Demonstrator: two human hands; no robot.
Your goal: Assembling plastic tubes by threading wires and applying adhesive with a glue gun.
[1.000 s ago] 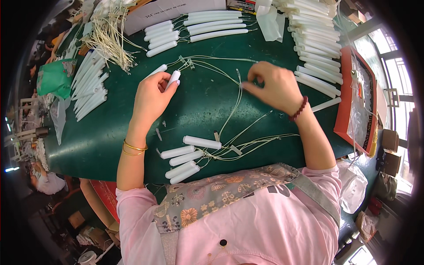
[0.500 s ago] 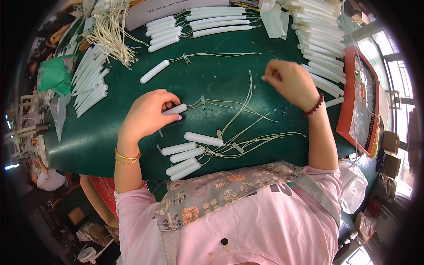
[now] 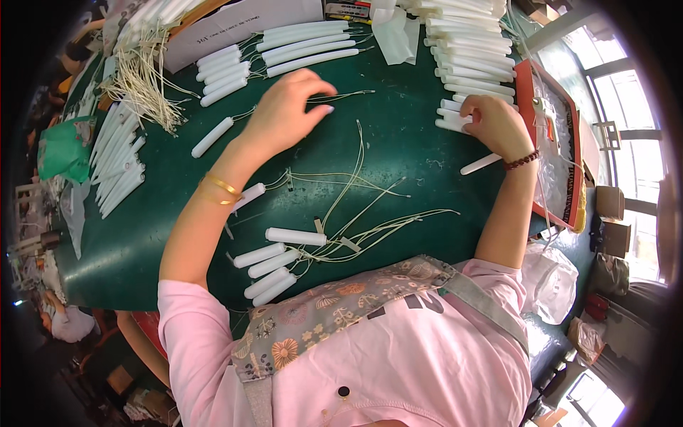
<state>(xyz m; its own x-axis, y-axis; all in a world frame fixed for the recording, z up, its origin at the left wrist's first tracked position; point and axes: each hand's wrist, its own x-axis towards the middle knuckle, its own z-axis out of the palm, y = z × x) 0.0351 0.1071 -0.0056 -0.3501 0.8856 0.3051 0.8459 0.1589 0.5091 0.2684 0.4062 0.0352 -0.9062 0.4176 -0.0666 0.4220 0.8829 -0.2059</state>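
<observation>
My left hand (image 3: 288,107) hovers over the thin pale wires of a short white tube (image 3: 212,137), thumb and fingers apart, holding nothing. On the right, my right hand (image 3: 498,128) has its fingers curled around the end of a slim white tube (image 3: 452,124) at the near edge of a stack. Another white tube (image 3: 481,164) lies just below that hand. Beside my left forearm is a wired white tube (image 3: 250,197), partly hidden by the arm. Nearer me lie several short white tubes (image 3: 296,236) with crossing wires (image 3: 398,226).
A stack of white tubes (image 3: 469,53) fills the back right, next to a red-edged box (image 3: 551,142). Rows of wired tubes (image 3: 306,46) lie at the back. On the left are a wire bundle (image 3: 153,85), more tubes (image 3: 121,156) and a green bag (image 3: 65,149).
My left hand has left the wired tube it was holding and moved up and away. My right hand has moved right to the stacked tubes. The view has shifted slightly.
</observation>
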